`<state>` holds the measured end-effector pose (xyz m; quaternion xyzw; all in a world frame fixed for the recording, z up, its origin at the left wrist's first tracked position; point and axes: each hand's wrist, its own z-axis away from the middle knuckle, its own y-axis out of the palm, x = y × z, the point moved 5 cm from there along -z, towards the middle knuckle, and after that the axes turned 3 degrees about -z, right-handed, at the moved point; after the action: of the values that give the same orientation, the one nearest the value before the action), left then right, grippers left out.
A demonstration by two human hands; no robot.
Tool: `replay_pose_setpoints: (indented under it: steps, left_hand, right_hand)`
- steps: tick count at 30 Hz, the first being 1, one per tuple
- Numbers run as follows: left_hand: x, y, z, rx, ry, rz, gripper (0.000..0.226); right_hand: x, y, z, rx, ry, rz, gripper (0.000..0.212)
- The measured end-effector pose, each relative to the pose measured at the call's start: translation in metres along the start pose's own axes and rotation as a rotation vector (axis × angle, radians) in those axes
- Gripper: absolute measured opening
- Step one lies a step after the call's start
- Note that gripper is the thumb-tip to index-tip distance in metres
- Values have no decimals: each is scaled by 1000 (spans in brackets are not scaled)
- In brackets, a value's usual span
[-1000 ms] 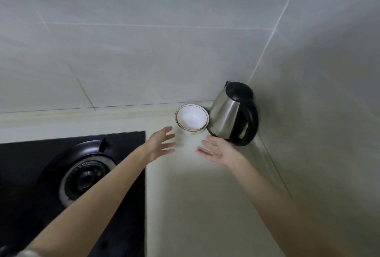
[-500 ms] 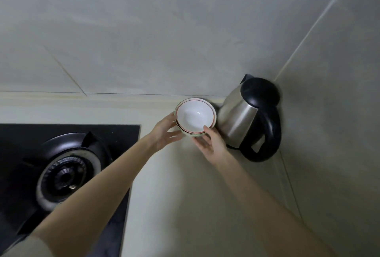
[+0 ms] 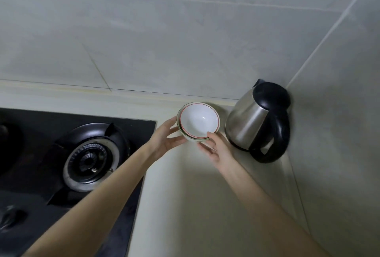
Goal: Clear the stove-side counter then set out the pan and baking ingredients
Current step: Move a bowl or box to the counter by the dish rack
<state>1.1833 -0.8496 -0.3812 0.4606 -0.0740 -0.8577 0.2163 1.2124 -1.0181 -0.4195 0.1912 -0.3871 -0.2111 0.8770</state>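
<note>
A small stack of white bowls [image 3: 198, 119] with red and green rims sits at the back of the pale counter [image 3: 191, 195], just left of a steel kettle [image 3: 257, 121]. My left hand [image 3: 167, 139] cups the stack's left side, thumb on the rim and fingers under it. My right hand [image 3: 213, 149] holds the stack's near right side, thumb on the rim. The bowls look tilted toward me; I cannot tell whether they still touch the counter.
The kettle, steel with a black lid and handle, stands in the corner against the tiled walls [image 3: 185, 41]. A black gas hob [image 3: 37, 133] with a burner [image 3: 90, 158] fills the left side, its edge beside my left forearm.
Both hands went from open in the air before the bowls to closing on the stack from either side. The view has shifted right and closer.
</note>
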Motion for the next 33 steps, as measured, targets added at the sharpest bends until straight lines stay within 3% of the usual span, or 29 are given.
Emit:
replay_pose_setpoints:
  steps: [5,12,16,23,33]
  left_hand:
    - [-15,-30,49,-109,111,-22,50]
    - [-41,-91,152,-277,266,56,30]
    - [-43,-136,224,-399,326,82,30]
    - [-15,-215,355,-577,432,98,34]
    - [74,-343,539,-840,520,315,40]
  right_hand:
    - [0,35,34,190,-12,114,29]
    - [-29,113,92,425,101,264,26]
    - [-63,161,139,577,214,357,27]
    - [-153,225,221,749,384,526,37]
    - [-328,288,356,1035,570,774,22]
